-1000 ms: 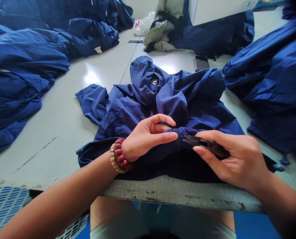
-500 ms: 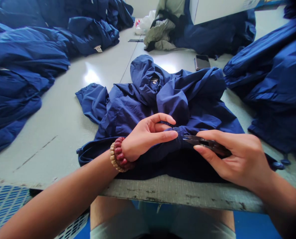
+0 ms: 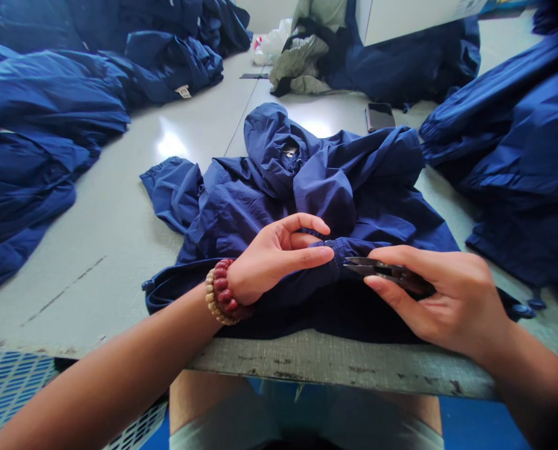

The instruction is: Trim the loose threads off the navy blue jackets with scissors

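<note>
A navy blue hooded jacket [image 3: 241, 194] lies spread on the table in front of me, its hood pointing away. My left hand [image 3: 274, 253], with beaded bracelets [image 3: 221, 290] at the wrist, grips a gathered cuff [image 3: 339, 250] of the jacket between thumb and fingers. Part of those fingers is hidden by the fabric. My right hand [image 3: 447, 297] is wrapped round a pair of thread snips [image 3: 382, 270]. The tips of the snips point left, right beside the cuff's stitched edge; I cannot tell whether they touch it.
More navy garments are heaped at the left [image 3: 35, 137] and right [image 3: 527, 156]. A dark phone [image 3: 380, 117] lies beyond the jacket. Farther back are a greenish garment [image 3: 302, 59], a clear plastic bag [image 3: 274, 44] and a white box [image 3: 405, 19]. A plastic basket [image 3: 14, 381] stands below the table edge [image 3: 307, 359].
The whole view has shifted very slightly. Both hands, the cuff and the snips keep practically the same positions.
</note>
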The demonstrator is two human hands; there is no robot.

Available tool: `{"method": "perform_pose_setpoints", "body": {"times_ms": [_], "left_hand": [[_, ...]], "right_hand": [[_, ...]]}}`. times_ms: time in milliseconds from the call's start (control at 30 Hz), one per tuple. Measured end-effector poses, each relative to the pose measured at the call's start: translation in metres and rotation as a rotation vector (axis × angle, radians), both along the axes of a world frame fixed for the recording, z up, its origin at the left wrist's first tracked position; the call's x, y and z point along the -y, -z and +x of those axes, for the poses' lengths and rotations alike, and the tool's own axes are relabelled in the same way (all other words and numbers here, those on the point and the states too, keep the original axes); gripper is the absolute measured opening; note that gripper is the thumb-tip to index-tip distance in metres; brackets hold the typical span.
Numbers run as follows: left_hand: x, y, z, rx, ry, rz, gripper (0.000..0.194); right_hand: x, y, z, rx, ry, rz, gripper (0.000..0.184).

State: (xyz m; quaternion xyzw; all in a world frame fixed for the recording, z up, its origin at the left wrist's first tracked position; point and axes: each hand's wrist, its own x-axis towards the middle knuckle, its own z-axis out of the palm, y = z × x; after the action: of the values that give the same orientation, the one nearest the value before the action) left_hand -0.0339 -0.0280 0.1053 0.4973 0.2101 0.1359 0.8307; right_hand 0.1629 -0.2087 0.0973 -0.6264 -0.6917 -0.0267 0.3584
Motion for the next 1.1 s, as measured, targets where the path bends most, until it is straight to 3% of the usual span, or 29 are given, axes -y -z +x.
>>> {"method": "perform_pose_setpoints", "body": {"times_ms": [1100], "left_hand": [[0.0009,0.0006,0.0007,-0.008,0.031,0.013,0.040]], "right_hand": [[0.0003,0.0069,-0.0009,-0.011,-0.002,0.004,0.017]]}}
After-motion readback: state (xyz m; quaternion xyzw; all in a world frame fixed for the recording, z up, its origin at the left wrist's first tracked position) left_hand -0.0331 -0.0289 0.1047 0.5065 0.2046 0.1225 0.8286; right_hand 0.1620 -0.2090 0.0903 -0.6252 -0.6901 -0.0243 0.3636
